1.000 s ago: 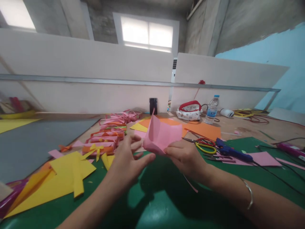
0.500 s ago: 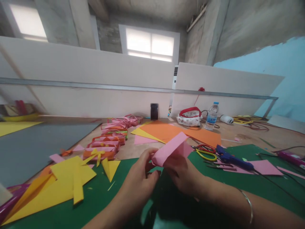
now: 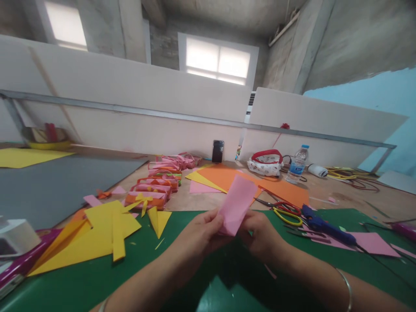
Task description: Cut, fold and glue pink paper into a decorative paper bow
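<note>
A folded pink paper stands tilted above the green mat, held from below by both hands. My left hand pinches its lower left edge. My right hand grips its lower right edge, with a thin bracelet on that wrist. The paper's lowest part is hidden behind my fingers.
Yellow paper scraps lie to the left. A row of small pink and orange paper baskets runs toward the back. Scissors and a blue glue gun lie to the right, with orange sheets, a water bottle and a phone behind.
The open pink sheet has been folded flat into a narrow strip. My left hand, open a second ago, has closed on it. Both hands have come together.
</note>
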The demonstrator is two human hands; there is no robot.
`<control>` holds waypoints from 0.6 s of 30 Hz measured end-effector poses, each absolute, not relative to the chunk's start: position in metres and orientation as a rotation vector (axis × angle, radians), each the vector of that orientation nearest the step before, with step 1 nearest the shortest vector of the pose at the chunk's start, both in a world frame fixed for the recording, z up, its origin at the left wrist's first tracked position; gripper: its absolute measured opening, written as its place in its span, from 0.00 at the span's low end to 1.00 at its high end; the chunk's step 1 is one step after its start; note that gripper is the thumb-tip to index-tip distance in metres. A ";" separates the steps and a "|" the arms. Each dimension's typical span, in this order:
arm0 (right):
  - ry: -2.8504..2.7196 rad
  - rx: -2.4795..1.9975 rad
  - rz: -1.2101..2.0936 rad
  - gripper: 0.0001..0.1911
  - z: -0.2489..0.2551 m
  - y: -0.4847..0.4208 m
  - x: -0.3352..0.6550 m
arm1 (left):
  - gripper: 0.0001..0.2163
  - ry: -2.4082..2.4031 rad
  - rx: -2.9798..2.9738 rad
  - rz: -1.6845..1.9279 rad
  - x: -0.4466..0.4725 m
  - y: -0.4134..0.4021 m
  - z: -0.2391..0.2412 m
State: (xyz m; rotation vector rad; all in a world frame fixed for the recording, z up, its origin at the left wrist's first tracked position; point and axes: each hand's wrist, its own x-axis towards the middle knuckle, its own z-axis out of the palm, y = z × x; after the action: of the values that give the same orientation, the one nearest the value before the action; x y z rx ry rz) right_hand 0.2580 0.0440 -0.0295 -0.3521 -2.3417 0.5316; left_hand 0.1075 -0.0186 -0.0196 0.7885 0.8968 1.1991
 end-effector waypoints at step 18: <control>-2.127 -0.522 0.277 0.05 -0.032 0.039 0.259 | 0.11 0.919 0.879 1.205 0.108 -0.014 -0.033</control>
State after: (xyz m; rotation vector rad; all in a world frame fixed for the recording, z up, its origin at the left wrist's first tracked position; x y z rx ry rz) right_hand 0.2587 0.0385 -0.0321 -0.5223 -2.1274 0.2771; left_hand 0.1075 -0.0137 -0.0327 0.8788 0.9185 1.2050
